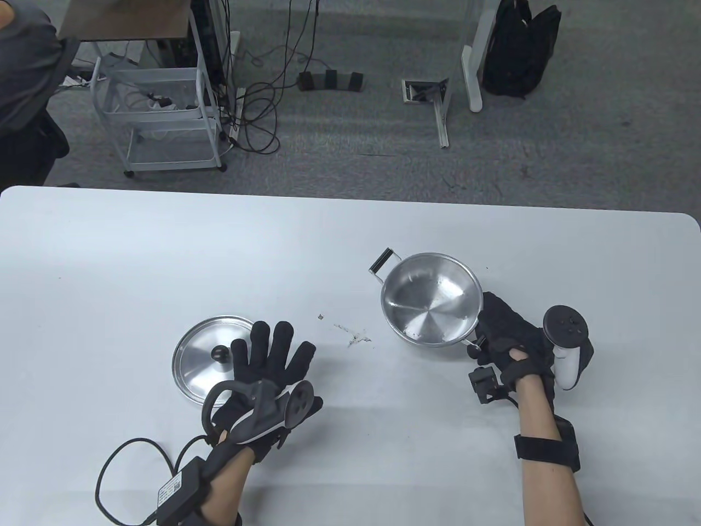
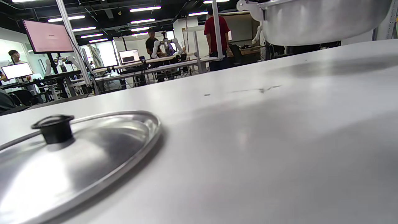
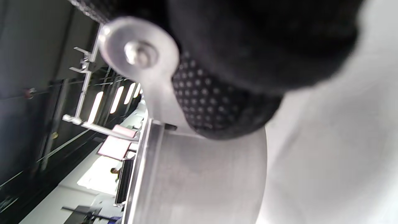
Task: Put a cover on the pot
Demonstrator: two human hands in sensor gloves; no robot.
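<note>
Your right hand [image 1: 506,339] is gripping the near handle [image 3: 140,59] of the pot [image 1: 430,298], fingers wrapping it. The pot is sitting open on the table [image 1: 109,252], right of centre. Your left hand [image 1: 268,364] is hovering with fingers spread, holding nothing, over the near edge of the lid [image 1: 205,359], which is lying flat well apart from the pot. Nothing covered yet: grasping the knob [image 1: 222,354], lifting and placing all remaining.

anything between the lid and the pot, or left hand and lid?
Nothing visible. The left hand is spread over the lid, knob exposed. Between lid and pot the table shows only small flat debris. The right hand grips the pot's near handle.
</note>
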